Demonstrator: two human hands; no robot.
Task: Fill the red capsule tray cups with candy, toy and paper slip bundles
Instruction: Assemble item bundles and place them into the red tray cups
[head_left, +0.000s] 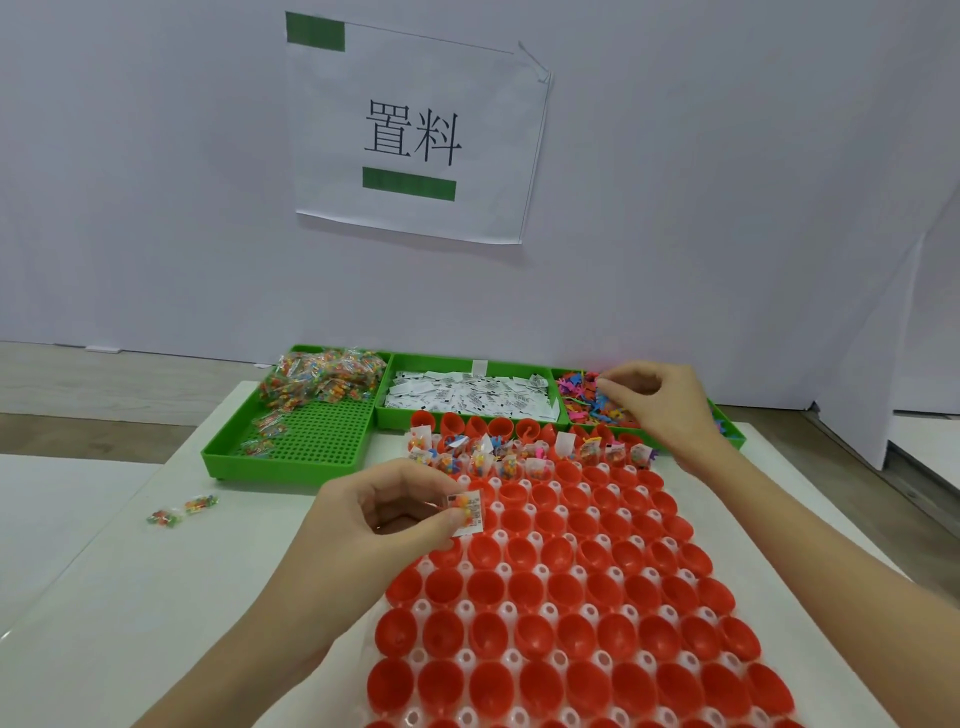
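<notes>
The left hand (374, 514) hovers over the near-left part of the white plastic tray of red capsule cups (571, 597), its fingers (457, 514) pinching a small clear packet of coloured candy backed by a white paper slip (469, 512). Beyond those fingers, the far rows of cups already hold candy, toy and slip bundles (519, 457); the cups below and to the right of them are bare red. The right hand (654, 405) reaches into the right green plastic bin (730, 436), fingers curled down into the heap of small coloured plastic toys (582, 400); whether they clamp one I cannot tell. Left of that hand sits the middle green bin of white printed paper slips (467, 397), and further left the larger green grid-floored bin with a pile of candy packets (322, 376). Two loose candy packets (182, 512) lie on the white desk (104, 597), well left of the left fingers
</notes>
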